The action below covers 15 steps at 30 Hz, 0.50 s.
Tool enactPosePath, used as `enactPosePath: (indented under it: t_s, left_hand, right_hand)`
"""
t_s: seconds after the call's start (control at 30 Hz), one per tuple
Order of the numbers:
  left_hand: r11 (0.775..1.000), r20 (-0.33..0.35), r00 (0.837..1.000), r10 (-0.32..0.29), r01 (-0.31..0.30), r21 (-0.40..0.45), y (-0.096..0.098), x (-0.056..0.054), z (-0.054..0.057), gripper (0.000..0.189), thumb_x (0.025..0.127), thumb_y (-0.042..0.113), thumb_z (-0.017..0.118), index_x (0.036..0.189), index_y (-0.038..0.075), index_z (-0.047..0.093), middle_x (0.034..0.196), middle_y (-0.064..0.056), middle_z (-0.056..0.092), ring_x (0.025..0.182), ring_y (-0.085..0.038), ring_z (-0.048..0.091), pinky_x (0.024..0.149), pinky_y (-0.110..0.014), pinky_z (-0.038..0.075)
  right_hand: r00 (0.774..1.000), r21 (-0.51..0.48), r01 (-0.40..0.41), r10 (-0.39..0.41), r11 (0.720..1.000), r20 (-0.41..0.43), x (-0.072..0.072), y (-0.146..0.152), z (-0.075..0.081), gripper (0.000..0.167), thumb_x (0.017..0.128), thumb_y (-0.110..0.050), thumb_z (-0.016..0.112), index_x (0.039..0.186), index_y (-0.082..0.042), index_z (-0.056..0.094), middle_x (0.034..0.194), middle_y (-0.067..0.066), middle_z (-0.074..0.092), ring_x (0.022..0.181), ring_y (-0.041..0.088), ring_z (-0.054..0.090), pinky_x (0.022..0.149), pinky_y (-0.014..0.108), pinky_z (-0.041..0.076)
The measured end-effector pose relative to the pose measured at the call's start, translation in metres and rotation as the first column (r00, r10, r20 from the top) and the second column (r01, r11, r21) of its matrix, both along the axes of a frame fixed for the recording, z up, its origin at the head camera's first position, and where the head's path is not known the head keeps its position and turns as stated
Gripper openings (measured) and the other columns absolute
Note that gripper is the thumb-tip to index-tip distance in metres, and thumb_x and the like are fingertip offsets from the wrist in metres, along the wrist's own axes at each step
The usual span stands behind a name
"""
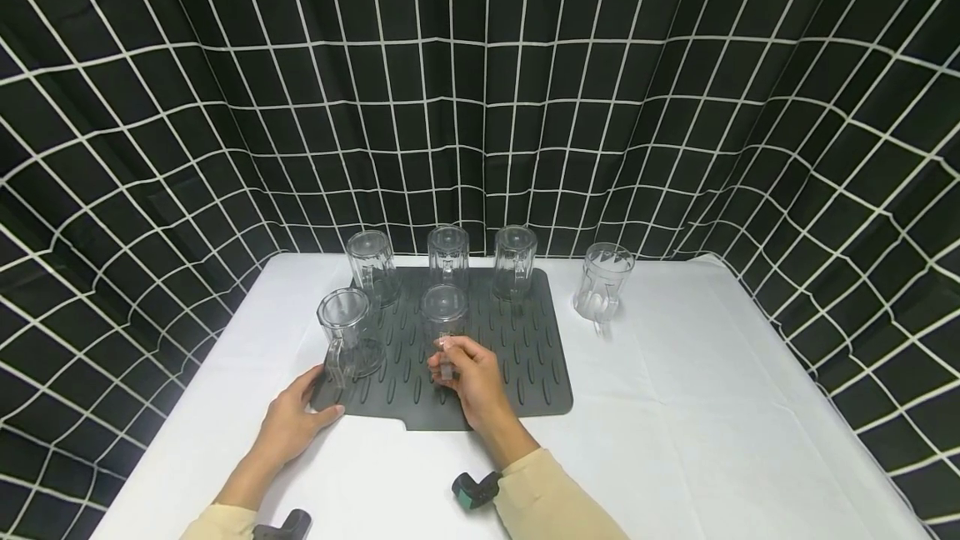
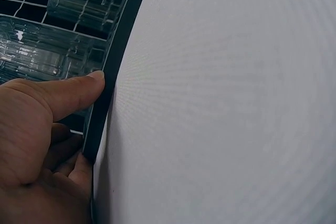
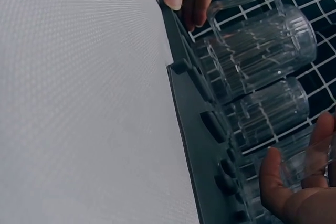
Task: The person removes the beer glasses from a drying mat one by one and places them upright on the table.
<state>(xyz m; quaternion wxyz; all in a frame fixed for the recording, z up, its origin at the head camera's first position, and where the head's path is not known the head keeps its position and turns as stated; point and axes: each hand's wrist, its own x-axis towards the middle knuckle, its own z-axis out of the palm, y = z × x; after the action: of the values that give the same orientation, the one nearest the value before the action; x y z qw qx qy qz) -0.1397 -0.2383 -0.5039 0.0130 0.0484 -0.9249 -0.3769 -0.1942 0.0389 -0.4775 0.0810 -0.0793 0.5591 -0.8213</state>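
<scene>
My right hand (image 1: 468,373) pinches the handle of a clear glass mug (image 1: 444,307), which is upside down over the front middle of a dark grey drying mat (image 1: 525,382). In the right wrist view its thumb and fingers (image 3: 299,182) curl near the glass. My left hand (image 1: 292,415) holds the mat's front left corner, thumb at the front edge and fingers along the left side. Close beside it, another upside-down glass mug (image 1: 345,327) stands on the mat, handle towards the front.
Along the mat's back stand three more upside-down glass mugs, at left (image 1: 371,261), middle (image 1: 448,252) and right (image 1: 515,257). A further glass mug (image 1: 602,282) stands rim up on the white cloth (image 1: 712,407) to the right. Black gridded curtain (image 1: 480,107) encloses the table.
</scene>
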Motion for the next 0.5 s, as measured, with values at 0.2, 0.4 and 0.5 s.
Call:
enactPosePath:
  t_s: [0.2, 0.4, 0.5]
  left_hand:
    - [1.0, 0.009, 1.0, 0.004, -0.004, 0.004, -0.0001, 0.0002, 0.0005, 0.085, 0.084, 0.031, 0.074, 0.149, 0.0, 0.029, 0.147, -0.024, 0.036, 0.132, -0.042, 0.036, 0.106, -0.056, 0.029]
    - [1.0, 0.01, 1.0, 0.006, -0.006, 0.002, 0.0005, 0.0002, 0.0023, 0.084, 0.084, 0.031, 0.074, 0.149, 0.001, 0.029, 0.147, -0.024, 0.036, 0.132, -0.042, 0.036, 0.107, -0.055, 0.03]
    - [1.0, 0.008, 1.0, 0.005, -0.005, 0.003, 0.0008, 0.0003, 0.0023, 0.085, 0.084, 0.031, 0.074, 0.149, 0.001, 0.029, 0.147, -0.024, 0.036, 0.132, -0.042, 0.037, 0.106, -0.055, 0.03]
  right_hand:
    - [0.999, 0.004, 0.038, -0.037, 0.999, -0.025, 0.0014, -0.0014, -0.0018, 0.034, 0.098, -0.019, 0.059, 0.108, 0.013, 0.06, 0.084, 0.012, 0.068, 0.077, 0.024, 0.064, 0.075, 0.04, 0.056]
    - [0.996, -0.036, 0.074, -0.075, 0.997, -0.038, 0.004, -0.0011, -0.0017, 0.03, 0.097, -0.017, 0.06, 0.105, 0.012, 0.061, 0.083, 0.011, 0.068, 0.079, 0.026, 0.065, 0.073, 0.038, 0.056]
    - [0.994, -0.046, 0.096, -0.098, 0.994, -0.039, 0.0051, -0.0002, -0.0017, 0.026, 0.096, -0.016, 0.061, 0.103, 0.009, 0.063, 0.082, 0.01, 0.068, 0.078, 0.025, 0.065, 0.072, 0.036, 0.056]
